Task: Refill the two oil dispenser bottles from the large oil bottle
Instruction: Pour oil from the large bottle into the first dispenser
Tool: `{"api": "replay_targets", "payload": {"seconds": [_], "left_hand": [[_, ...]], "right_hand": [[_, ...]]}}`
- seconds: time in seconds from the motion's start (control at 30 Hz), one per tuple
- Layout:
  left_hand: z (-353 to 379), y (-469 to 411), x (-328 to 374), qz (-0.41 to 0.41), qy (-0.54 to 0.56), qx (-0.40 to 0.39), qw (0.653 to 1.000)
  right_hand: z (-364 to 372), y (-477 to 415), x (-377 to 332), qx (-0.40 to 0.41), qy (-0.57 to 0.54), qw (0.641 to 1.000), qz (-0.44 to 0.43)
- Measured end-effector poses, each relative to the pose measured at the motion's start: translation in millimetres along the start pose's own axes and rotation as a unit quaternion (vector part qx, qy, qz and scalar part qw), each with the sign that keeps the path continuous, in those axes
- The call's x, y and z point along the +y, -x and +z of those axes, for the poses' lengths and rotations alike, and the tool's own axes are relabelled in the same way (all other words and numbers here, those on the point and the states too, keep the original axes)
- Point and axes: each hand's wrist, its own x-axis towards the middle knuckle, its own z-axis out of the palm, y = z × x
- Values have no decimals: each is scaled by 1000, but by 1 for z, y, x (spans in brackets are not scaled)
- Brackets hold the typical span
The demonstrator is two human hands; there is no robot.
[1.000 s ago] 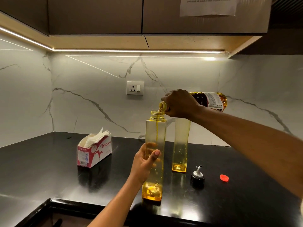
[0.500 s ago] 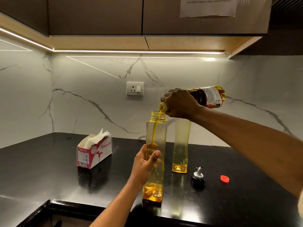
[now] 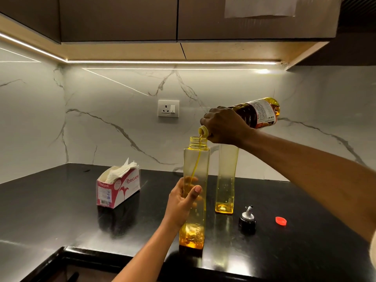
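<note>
My right hand grips the neck of the large oil bottle, tipped with its mouth over the near dispenser bottle. A thin stream of oil runs down inside that tall, square, yellow-tinted bottle, which stands upright near the counter's front edge with a shallow layer of oil at its bottom. My left hand holds it around the middle. The second dispenser bottle stands upright just behind and to the right, with a little oil in its base; its top is hidden by my right hand.
A black pourer cap and a red screw cap lie on the black counter to the right of the bottles. A tissue box stands to the left. The counter's front edge runs just below the near bottle.
The large bottle's base has risen, tilting it more steeply. The oil in the near dispenser has risen slightly. My left hand has kept its hold.
</note>
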Motion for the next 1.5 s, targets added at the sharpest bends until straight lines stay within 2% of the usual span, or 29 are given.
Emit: {"api": "replay_targets", "payload": {"seconds": [0.27,1.5], "left_hand": [[0,0,0,5,-3,0,1000],[1,0,0,12,-11,7,1000]], "right_hand": [[2,0,1,29,11,999,-22],[3,-5,4,60,52,993,-85]]}}
